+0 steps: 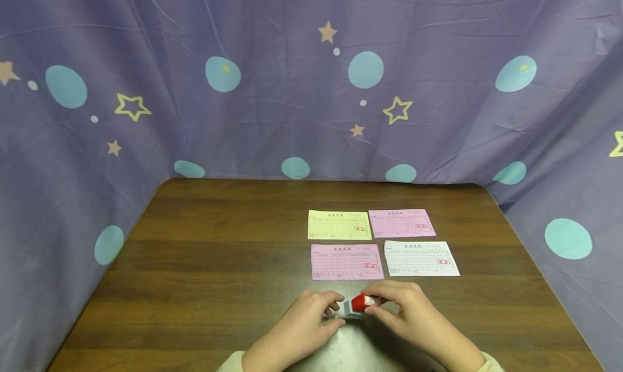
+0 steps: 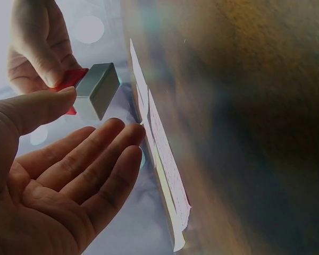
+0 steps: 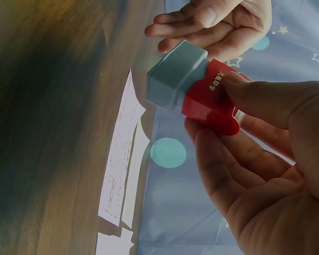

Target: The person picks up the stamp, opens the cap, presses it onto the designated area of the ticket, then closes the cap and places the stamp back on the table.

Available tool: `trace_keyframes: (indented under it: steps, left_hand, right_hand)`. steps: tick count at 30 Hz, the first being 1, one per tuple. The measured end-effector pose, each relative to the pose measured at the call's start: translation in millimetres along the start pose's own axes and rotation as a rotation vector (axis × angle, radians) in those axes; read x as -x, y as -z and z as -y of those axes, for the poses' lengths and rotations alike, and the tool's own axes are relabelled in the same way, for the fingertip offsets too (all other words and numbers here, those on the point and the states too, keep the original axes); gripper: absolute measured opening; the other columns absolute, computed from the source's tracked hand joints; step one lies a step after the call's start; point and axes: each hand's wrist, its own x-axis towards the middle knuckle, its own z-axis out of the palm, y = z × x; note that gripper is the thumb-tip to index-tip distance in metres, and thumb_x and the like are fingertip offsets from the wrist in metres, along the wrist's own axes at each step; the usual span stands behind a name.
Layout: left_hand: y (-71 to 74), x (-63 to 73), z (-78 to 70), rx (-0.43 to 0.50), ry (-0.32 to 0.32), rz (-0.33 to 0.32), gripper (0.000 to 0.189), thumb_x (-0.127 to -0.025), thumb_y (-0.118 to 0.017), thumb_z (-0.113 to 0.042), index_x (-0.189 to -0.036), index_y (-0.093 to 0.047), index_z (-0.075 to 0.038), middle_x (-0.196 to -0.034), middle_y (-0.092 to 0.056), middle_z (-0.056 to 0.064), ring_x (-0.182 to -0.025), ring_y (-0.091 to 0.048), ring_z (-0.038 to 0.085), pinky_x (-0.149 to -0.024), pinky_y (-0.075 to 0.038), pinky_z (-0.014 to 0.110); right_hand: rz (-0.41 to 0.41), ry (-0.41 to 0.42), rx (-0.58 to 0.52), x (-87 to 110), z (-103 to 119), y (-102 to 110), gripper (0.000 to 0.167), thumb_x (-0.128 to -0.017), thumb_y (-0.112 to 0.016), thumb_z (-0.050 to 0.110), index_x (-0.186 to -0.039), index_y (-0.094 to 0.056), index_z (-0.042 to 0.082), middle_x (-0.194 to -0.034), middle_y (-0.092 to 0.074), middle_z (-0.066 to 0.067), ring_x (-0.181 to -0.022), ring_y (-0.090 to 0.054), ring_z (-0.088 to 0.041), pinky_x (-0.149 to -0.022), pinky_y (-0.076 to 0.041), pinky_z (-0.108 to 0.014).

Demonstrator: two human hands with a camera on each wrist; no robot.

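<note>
In the head view, a red stamp (image 1: 359,302) with a grey cap (image 1: 351,311) is held above the near part of the table. My right hand (image 1: 406,310) pinches its red body between thumb and fingers. Pale characters mark the red side of the stamp (image 3: 210,98) in the right wrist view, and the grey cap (image 3: 176,74) covers its end. Beside the cap, my left hand (image 1: 311,320) has its fingers loosely extended and grips nothing. The left palm (image 2: 58,196) faces up in the left wrist view. Whether the left thumb touches the stamp is unclear.
Four-sided printed slips lie beyond my hands: yellow (image 1: 339,224), pink (image 1: 402,223), another pink (image 1: 347,262) and white (image 1: 421,259). Each bears a red stamped box at its right. The brown wooden table (image 1: 204,269) ends at a purple patterned curtain (image 1: 272,123).
</note>
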Motion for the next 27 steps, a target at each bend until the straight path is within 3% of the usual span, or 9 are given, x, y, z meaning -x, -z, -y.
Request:
trace_keyframes:
  steps: [14, 27]
  left_hand:
    - [0.1, 1.5, 0.8, -0.051, 0.0, -0.016, 0.032, -0.085, -0.08, -0.011, -0.115, -0.072, -0.001, -0.099, -0.074, 0.005, -0.085, -0.068, 0.01, -0.075, -0.055, 0.026]
    - [-0.3, -0.2, 0.3, -0.091, 0.014, -0.011, 0.035, -0.087, -0.079, -0.014, -0.118, -0.07, -0.001, -0.094, -0.073, 0.002, -0.087, -0.067, 0.011, -0.079, -0.055, 0.03]
  right_hand:
    - [0.066, -0.033, 0.176, 6.2, -6, 2, 0.028, -0.076, -0.084, -0.005, -0.098, -0.072, 0.007, -0.09, -0.07, 0.004, -0.079, -0.064, -0.007, -0.071, -0.054, -0.02]
    - [0.052, 0.043, 0.266, 9.9, -16, -1, 0.031, -0.069, -0.085, -0.009, -0.094, -0.072, 0.003, -0.088, -0.07, -0.001, -0.077, -0.067, -0.012, -0.071, -0.055, -0.021]
